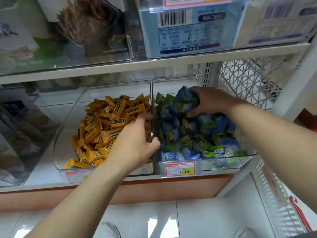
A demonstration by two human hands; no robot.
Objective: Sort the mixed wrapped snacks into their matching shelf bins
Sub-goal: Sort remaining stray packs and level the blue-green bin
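Nearest me, along the front edge of the lower shelf, a price tag (180,169) is clipped to the right bin (231,162). The left bin (65,134) stands touching it, wall against wall.

The left hand (135,143) is in the left bin's near right corner. Its fingers are bent down into the yellow snacks (103,121) and its thumb lies at the shared wall. I cannot tell whether it has pinched a piece.

Further back, over the far half of the right bin, the right hand (211,100) has its fingers and thumb curled round a handful (185,102) of the blue and green snacks (193,134), lifted just off the heap.

It looks to me like the middle of the sorting, with each hand raking its own bin for strays. I can see no yellow piece among the blue, nor blue among the yellow. The next move seems to call for loosening that handful over the right bin and checking it.

The yellow snacks are oblong bars lying jumbled. Many run their long axis from the near left corner toward the far right one. The blue and green ones are short pillows pointing every way.
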